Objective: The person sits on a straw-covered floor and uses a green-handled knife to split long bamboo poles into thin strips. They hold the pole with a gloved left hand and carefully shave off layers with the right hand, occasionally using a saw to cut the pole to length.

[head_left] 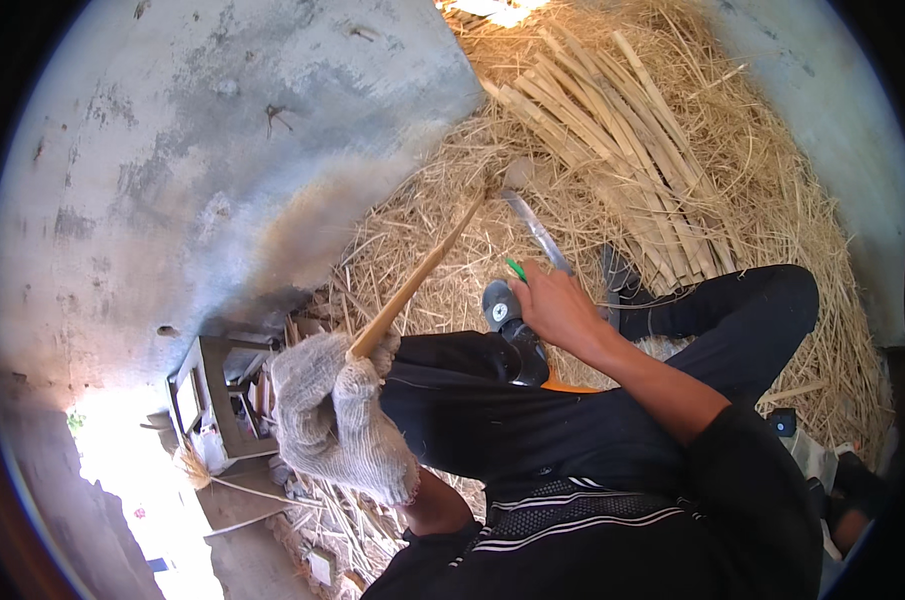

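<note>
My left hand (347, 425), in a grey-white knitted glove, is closed around the near end of a long bamboo strip (422, 275). The strip slants away to the upper right, and its far end reaches the loose shavings. My bare right hand (560, 305) grips a knife, its handle mostly covered by my fingers. The metal knife blade (538, 232) points away and slightly left, just right of the strip and apart from it. A small green piece (515, 268) sticks out beside my right fingers; I cannot tell whether it belongs to the knife.
A pile of split bamboo strips (622, 150) lies on straw-like shavings (772, 200) at the far right. A stained wall (272, 90) rises on the left, with a wooden cabinet (234, 440) below it. My bent legs (462, 410) and a dark shoe (500, 305) lie under my hands.
</note>
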Demonstrator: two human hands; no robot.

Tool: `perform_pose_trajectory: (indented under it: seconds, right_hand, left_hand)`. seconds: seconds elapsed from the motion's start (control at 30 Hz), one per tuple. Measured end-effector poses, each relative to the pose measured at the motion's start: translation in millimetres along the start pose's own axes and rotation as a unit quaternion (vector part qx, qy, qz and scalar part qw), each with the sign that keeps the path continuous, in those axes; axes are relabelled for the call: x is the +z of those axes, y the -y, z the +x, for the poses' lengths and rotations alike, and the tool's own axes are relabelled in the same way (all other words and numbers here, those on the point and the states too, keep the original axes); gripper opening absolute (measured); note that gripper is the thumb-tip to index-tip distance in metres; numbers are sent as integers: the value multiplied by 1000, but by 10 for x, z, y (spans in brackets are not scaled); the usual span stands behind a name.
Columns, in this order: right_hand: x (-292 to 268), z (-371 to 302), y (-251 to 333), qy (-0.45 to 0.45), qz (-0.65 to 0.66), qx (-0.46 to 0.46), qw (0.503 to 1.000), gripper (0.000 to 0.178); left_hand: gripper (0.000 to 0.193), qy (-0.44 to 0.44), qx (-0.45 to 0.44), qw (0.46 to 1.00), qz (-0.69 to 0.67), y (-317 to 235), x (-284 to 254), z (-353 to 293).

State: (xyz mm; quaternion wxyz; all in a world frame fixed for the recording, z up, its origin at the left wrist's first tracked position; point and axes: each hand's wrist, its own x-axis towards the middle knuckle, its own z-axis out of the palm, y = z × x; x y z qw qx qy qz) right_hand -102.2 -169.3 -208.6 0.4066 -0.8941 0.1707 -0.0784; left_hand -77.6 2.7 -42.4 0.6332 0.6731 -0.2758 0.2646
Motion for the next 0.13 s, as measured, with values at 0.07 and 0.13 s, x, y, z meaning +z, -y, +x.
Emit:
perform_pose_trajectory:
  seconds: [0.07, 0.13]
  right_hand:
    - [-317, -175, 543, 12, 124, -34, 992, 30]
    - [-496, -259, 792, -6, 196, -71, 978, 31]
  left_hand:
    - [13, -18, 21, 999, 22, 16, -35, -16]
    - [18, -4, 21, 1000, 6, 33, -38, 16]
